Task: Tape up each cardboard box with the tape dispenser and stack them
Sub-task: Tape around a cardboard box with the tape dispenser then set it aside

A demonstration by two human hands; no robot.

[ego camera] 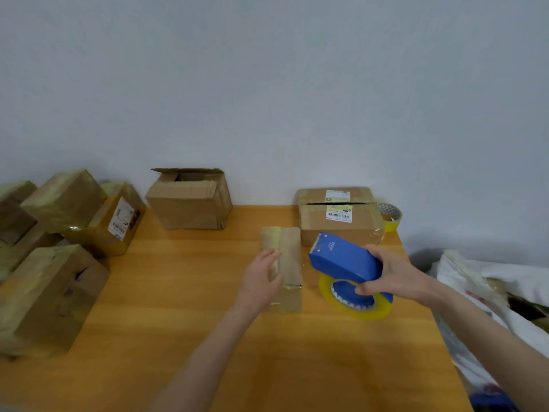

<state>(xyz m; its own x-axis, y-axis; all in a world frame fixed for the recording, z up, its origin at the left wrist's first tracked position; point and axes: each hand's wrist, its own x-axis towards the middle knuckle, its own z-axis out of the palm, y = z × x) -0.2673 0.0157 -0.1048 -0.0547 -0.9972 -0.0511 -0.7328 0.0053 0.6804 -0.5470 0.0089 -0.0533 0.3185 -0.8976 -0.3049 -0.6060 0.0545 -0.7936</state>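
Note:
A small narrow cardboard box [289,257] lies in the middle of the wooden table [184,322], with tape along its top. My left hand [261,281] rests on its left side, fingers over the top edge. My right hand [392,275] grips a blue tape dispenser [341,260] with a yellowish tape roll [356,301], held just right of the box and above the table. Behind it sits a flat labelled box [338,224] with its top seam split. An unsealed box [190,200] with raised flaps stands at the back centre.
Several taped boxes [59,233] are piled at the table's left side. A spare tape roll [390,217] sits at the back right corner by the wall. White cloth and clutter [490,292] lie off the table's right edge.

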